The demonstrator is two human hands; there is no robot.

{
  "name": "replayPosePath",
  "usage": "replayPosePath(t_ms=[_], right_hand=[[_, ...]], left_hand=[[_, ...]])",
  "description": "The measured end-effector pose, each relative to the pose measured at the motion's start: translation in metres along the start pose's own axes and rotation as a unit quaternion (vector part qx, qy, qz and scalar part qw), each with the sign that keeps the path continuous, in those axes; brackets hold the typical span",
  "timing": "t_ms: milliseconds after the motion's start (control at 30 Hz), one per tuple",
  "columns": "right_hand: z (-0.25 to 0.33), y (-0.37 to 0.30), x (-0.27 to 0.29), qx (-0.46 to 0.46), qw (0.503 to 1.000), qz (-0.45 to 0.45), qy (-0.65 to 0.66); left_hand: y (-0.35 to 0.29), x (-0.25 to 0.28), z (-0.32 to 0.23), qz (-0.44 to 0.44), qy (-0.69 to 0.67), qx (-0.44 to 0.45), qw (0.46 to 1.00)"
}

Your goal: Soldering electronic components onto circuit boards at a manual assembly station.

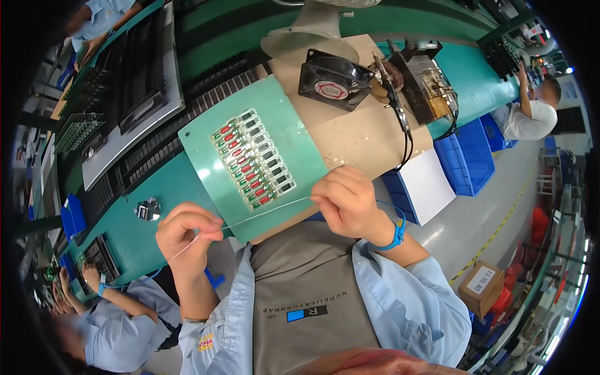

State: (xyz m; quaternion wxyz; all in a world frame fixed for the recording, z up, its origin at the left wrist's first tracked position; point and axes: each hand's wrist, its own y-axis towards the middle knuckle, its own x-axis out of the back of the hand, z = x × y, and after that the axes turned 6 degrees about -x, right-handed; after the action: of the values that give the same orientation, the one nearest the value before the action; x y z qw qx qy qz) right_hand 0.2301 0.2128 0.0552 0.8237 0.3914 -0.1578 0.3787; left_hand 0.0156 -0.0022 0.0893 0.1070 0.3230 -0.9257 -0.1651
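One circuit panel (253, 159) lies on one green sheet (295, 128), one black fan (332, 80) beyond; one strand (269, 212) runs above the sheet's near end from my left hand (187, 234), pinching it with fingers curled, to my right hand (344, 200), gripping it, knuckles up; the strand is thin, the sheet glossy, the fan squarish.

I see the wire (269, 214) before the circuit boards (253, 159), which lie on a flat sheet (299, 150); behind them to the right sits the fan (335, 80), bins (464, 156) farther right.
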Motion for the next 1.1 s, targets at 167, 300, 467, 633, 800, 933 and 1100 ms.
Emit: replayPosePath(t_ms=[167,300,467,633,800,933,1100], right_hand=[[-0.002,0.001,0.000,0.009,1.000,-0.003,0.001],[-0.003,-0.001,0.000,0.002,1.000,0.003,0.017],[-0.005,-0.003,0.002,-0.014,0.999,0.004,0.030],[-0.009,0.000,0.006,-0.029,0.999,-0.012,0.036],[-0.014,-0.009,0.007,-0.127,0.980,-0.113,0.103],[-0.037,-0.024,0.008,-0.280,0.824,-0.281,0.404],[-0.089,-0.024,0.029,-0.283,0.613,-0.317,0.666]], left_hand=[[0.000,-0.008,0.003,-0.035,-0.011,-0.004,0.999],[-0.002,-0.016,0.002,-0.023,0.005,-0.013,1.000],[0.000,-0.020,0.000,0.001,0.029,-0.010,1.000],[0.002,-0.021,0.004,-0.011,0.048,-0.011,0.999],[0.002,-0.019,0.009,-0.064,0.028,0.016,0.997],[0.003,-0.016,0.008,-0.097,0.015,0.030,0.995],[0.007,-0.018,0.010,-0.092,0.069,-0.028,0.993]])
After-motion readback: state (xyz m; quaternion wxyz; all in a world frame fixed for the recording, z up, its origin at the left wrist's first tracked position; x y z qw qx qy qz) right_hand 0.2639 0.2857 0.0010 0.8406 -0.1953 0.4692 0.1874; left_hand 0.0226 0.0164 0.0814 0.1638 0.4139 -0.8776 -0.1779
